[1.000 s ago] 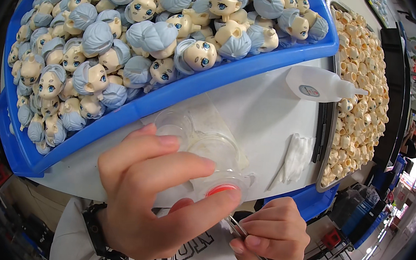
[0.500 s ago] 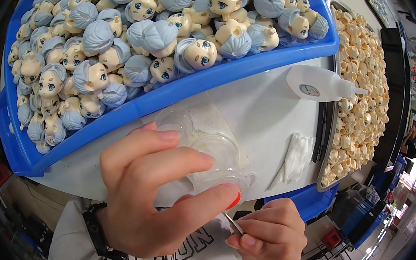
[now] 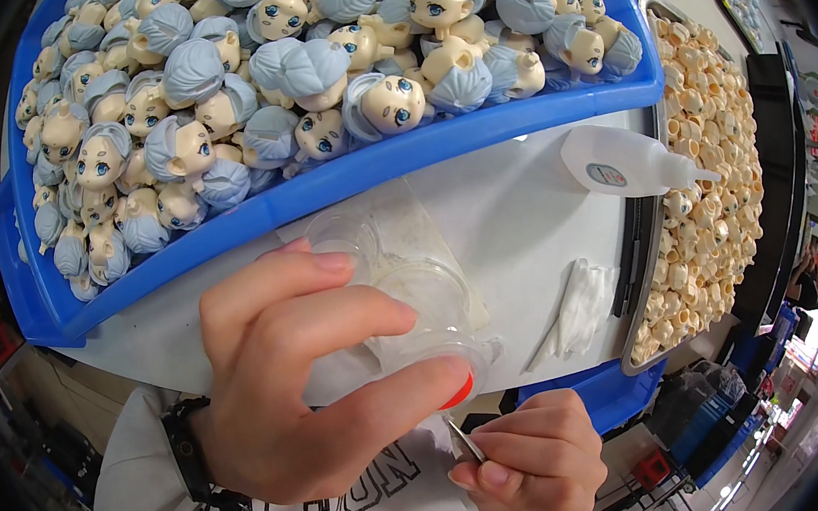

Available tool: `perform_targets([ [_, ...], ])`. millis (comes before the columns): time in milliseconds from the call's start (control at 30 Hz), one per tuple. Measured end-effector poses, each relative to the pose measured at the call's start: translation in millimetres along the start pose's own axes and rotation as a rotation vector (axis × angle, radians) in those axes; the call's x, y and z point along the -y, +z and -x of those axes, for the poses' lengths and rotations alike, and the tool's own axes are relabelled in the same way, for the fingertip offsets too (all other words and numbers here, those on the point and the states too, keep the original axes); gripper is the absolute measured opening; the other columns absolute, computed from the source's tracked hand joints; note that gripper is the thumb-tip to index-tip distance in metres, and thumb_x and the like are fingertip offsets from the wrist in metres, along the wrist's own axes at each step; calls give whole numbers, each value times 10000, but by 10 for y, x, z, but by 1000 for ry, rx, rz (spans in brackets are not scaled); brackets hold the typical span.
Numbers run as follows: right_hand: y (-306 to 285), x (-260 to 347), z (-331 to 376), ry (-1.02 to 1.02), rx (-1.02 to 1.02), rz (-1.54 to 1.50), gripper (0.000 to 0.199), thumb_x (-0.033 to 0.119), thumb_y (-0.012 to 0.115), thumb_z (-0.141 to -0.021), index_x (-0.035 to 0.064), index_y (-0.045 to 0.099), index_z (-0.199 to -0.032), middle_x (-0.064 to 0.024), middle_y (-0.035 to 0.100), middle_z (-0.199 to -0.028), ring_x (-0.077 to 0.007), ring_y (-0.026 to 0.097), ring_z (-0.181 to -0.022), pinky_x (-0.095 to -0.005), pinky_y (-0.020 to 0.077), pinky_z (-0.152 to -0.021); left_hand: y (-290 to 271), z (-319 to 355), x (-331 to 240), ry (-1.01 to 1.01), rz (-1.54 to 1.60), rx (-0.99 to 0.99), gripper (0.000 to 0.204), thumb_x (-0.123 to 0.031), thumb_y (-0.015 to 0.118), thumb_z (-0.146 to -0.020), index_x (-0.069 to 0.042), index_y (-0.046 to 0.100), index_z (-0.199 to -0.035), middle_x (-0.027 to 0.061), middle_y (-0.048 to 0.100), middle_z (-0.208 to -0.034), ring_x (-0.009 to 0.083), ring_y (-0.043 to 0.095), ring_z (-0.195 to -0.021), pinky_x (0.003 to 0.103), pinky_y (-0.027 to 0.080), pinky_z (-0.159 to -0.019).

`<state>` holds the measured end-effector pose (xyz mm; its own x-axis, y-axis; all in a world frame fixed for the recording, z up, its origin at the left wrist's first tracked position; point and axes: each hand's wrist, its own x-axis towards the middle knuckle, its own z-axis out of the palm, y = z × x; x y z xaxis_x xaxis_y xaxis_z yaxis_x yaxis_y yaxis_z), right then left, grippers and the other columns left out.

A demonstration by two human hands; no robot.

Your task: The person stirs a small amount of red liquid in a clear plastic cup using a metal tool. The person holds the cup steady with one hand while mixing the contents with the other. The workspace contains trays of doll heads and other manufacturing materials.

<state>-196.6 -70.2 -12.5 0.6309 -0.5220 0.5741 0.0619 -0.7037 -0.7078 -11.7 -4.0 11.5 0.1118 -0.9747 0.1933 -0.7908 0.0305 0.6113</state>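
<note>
My left hand point(image 3: 319, 375), a dark band on its wrist, curves its fingers around a clear plastic cup point(image 3: 474, 348), thumb at the rim. A small red piece point(image 3: 459, 392) shows at the thumb's tip; its kind is unclear. My right hand point(image 3: 542, 456) is closed on a slim metal tool point(image 3: 470, 445), pinched between thumb and fingers. The tool's tip points up at the red piece, just below it. Other clear round plastic pieces point(image 3: 347, 232) are on the table beyond my left hand, partly hidden by it.
A blue bin point(image 3: 388, 170) full of blue-haired doll heads point(image 3: 190, 72) fills the far left. At right a metal tray point(image 3: 629, 346) holds many beige parts point(image 3: 711, 186). A white nozzle bottle point(image 3: 620, 163) and white gloves point(image 3: 581, 307) lie on the table point(image 3: 530, 228).
Both hands keep nearly the same place. The left thumb and red piece shift very slightly, and the metal tool's tip shows a little more clearly below them.
</note>
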Motion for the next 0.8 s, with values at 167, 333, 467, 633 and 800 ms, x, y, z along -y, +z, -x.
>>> perform_targets([
  [167, 1, 29, -47, 97, 47, -22, 294, 15, 744, -618, 53, 516, -800, -65, 604, -656, -145, 524, -523, -243, 346, -435, -13, -5, 2, -7, -1, 18, 185, -218, 494, -784, -214, 667, -849, 74, 484, -964, 301, 408, -944, 448, 361, -855],
  [333, 15, 84, -77, 183, 37, -35, 300, -40, 702, -600, 34, 517, -824, -73, 601, -659, -150, 540, -534, -233, 351, -428, -22, -8, -6, -10, 16, 15, 196, -250, 478, -811, -200, 663, -854, 80, 491, -961, 304, 408, -941, 450, 359, -853],
  [467, -2, 110, -105, 227, 76, -60, 300, -73, 654, -583, 26, 513, -829, -76, 602, -659, -150, 547, -533, -227, 357, -427, -16, -3, 14, 1, 24, 14, 177, -250, 510, -786, -191, 663, -851, 86, 496, -963, 306, 410, -945, 451, 360, -852],
  [633, 64, 126, -130, 190, 47, -2, 310, -81, 632, -573, 31, 501, -830, -75, 603, -648, -147, 542, -506, -225, 354, -426, -31, 18, 30, 13, 16, 14, 209, -292, 611, -682, -187, 658, -857, 99, 501, -987, 324, 410, -983, 454, 357, -862],
  [800, 97, 169, -133, 217, -11, 74, 311, -81, 628, -566, 38, 492, -819, -66, 601, -627, -143, 539, -489, -226, 350, -423, -48, -1, 50, 25, 74, 68, 297, -283, 669, -615, -186, 646, -895, 117, 501, -1019, 350, 411, -1019, 462, 352, -875],
])
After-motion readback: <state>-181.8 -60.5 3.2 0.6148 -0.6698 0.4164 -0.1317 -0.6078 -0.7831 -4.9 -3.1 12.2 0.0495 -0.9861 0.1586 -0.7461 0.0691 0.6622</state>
